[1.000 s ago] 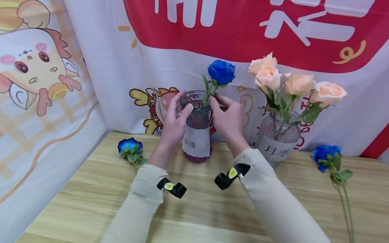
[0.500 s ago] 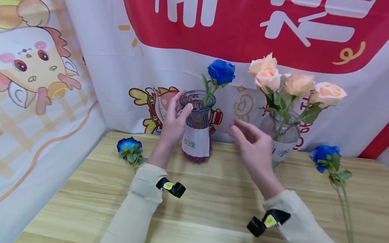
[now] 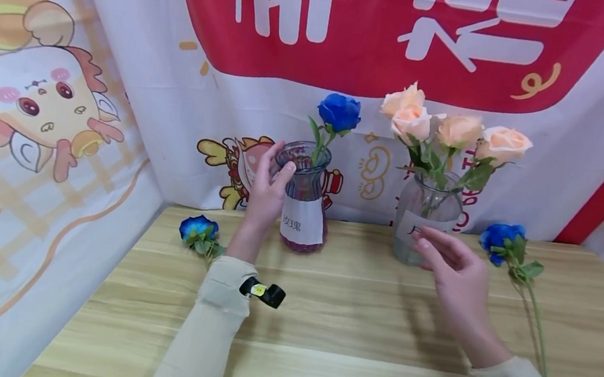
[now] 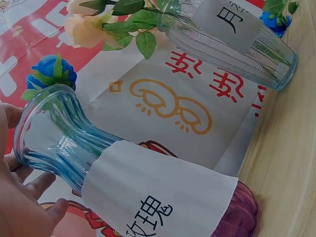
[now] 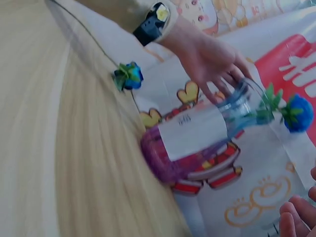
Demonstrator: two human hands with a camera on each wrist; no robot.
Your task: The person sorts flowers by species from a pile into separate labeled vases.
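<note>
A wooden table bears a clear vase and a blue-and-purple vase. The left hand holds the latter near its top; the right hand, loosely bent, hangs before the former. One blue rose stands in the gripped vase.

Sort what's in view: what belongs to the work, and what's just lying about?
Belonging: left hand, holding the purple-based vase; blue rose in it; right hand; probably both loose blue roses.
Apparently just there: clear vase of peach roses; printed backdrop.

My left hand grips near the far edge of the desk. My right hand hovers, fingers loosely bent
</note>
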